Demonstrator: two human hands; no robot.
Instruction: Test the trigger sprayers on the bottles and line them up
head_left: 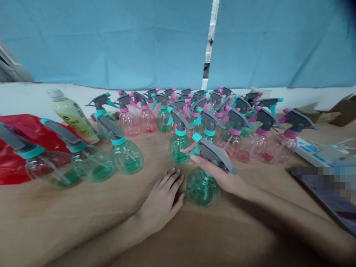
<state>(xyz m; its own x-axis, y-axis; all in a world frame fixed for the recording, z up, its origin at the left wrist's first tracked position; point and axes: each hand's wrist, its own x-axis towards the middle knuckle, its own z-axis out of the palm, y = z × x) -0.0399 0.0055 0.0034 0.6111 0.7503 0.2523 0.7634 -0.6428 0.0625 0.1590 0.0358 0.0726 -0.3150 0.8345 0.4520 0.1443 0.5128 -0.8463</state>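
My right hand [222, 174] is wrapped round the neck of a green spray bottle [201, 191] with a grey and turquoise head, at the centre right. The bottle is nearly upright, low over or on the wooden table [111, 222]; which of the two I cannot tell. Just left of it my left hand [164, 200] lies palm down on the table, fingers spread, holding nothing. Directly behind stands another green spray bottle [179, 146]. Three green spray bottles stand at the left, the nearest to my left hand being a round one [127, 157].
Several pink and green spray bottles [147, 118] crowd the back. A drink bottle [75, 118] and a red plastic bag [16, 163] are at the left. On the right are a power strip [308, 148] and a dark flat device [319, 193]. A blue cloth [111, 44] hangs behind.
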